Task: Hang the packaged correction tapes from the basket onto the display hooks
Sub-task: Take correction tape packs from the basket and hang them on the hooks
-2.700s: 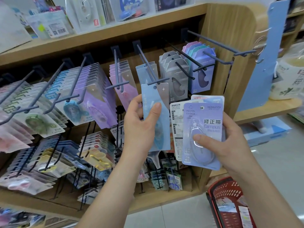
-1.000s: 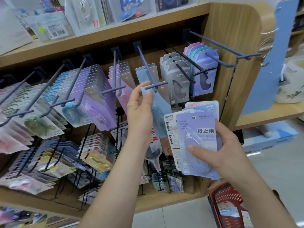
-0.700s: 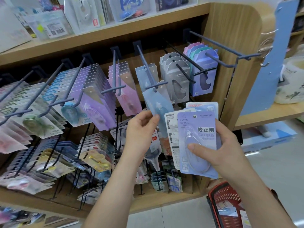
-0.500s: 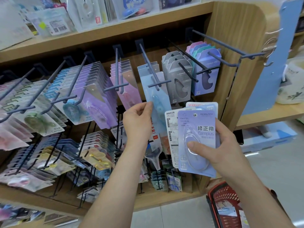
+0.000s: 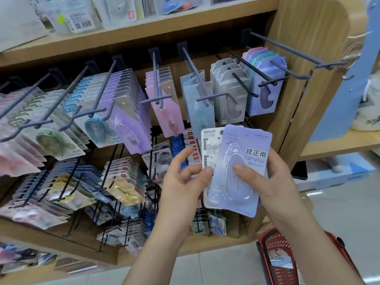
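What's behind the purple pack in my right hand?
A white pack lies right behind the purple pack, its printed edge sticking out beside it. The right hand holds both. Whether more packs lie behind is covered.

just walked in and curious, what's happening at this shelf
A person is stocking a shop display with packaged correction tapes. The right hand holds a lilac pack with a white pack behind it. The left hand is at their left edge, thumb on the white pack; whether it grips yet is unclear. Light blue packs hang on a hook just above. A red basket sits on the floor, lower right.
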Available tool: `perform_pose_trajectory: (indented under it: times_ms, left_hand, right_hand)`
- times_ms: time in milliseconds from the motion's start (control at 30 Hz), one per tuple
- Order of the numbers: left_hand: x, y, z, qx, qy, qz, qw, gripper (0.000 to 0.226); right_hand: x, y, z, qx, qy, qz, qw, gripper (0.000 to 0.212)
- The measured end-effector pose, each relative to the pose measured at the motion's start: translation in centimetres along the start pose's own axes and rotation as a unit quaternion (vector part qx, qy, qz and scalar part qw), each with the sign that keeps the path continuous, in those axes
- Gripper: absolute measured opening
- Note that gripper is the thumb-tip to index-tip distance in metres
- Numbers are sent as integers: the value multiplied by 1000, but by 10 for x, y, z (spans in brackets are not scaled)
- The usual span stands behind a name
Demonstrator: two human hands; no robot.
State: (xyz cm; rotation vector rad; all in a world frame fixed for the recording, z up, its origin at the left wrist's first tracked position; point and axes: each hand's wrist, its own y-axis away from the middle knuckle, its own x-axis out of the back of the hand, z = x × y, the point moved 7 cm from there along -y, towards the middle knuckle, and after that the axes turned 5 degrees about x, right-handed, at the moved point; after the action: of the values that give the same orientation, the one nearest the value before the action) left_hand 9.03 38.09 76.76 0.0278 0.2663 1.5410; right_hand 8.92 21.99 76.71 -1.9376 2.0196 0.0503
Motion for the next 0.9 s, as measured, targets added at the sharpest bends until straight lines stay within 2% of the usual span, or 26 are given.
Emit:
perform_pose_trajectory:
  times_ms: [33, 100, 167, 233, 267, 300, 367, 433, 500, 633, 667, 733, 800, 833, 867, 900]
  left_hand:
    - [5, -1, -1, 18, 30, 16, 999, 54]
    - [13, -1, 4, 9, 32, 39, 999, 36]
    - [25, 1, 12, -59, 6, 90, 994, 18]
    - [40, 11, 29, -159, -46, 163, 973, 21]
    - [47, 19, 40, -236, -110, 193, 946, 21]
    - [49, 28, 51, -324, -194, 208, 902, 17]
    - [40, 46, 56, -471, -358, 199, 781, 11]
    - [23, 52, 45, -535, -455, 161, 694, 14]
    - [7, 54, 32, -552, -505, 130, 651, 17]
    - [-1, 49, 23, -546, -554, 110, 619, 18]
    - [0, 48, 22, -547, -562, 102, 612, 18]
    - [1, 48, 22, -553, -578, 89, 593, 19]
    - [0, 48, 20, -547, -594, 79, 584, 20]
    - [1, 48, 21, -535, -592, 73, 598, 20]
    - [3, 47, 23, -516, -576, 66, 631, 22]
    - [8, 46, 27, -491, -544, 60, 678, 23]
  right_hand:
    - [-2, 0, 2, -3, -1, -4, 1000, 41]
    - [-7, 1, 4, -9, -3, -7, 1000, 38]
    - [-9, 0, 7, -15, -5, 4, 1000, 39]
    - [-6, -2, 10, -24, -6, 22, 999, 44]
    - [-4, -3, 11, -32, -2, 30, 999, 43]
    - [-2, -4, 13, -39, 4, 30, 999, 39]
    - [-3, -4, 15, -52, 8, 28, 998, 33]
    - [-10, -3, 17, -56, -15, 26, 998, 31]
    - [-21, -2, 21, -68, -51, 24, 996, 34]
    - [-29, -2, 24, -79, -84, 30, 993, 72]
    - [-31, -2, 23, -75, -82, 23, 994, 71]
    - [-31, -3, 23, -69, -77, 13, 995, 50]
    - [-32, -6, 24, -70, -67, 12, 995, 40]
    - [-32, -8, 26, -68, -52, 8, 996, 38]
    - [-32, -9, 25, -68, -40, 5, 997, 36]
    - [-32, -11, 25, -67, -30, 0, 997, 36]
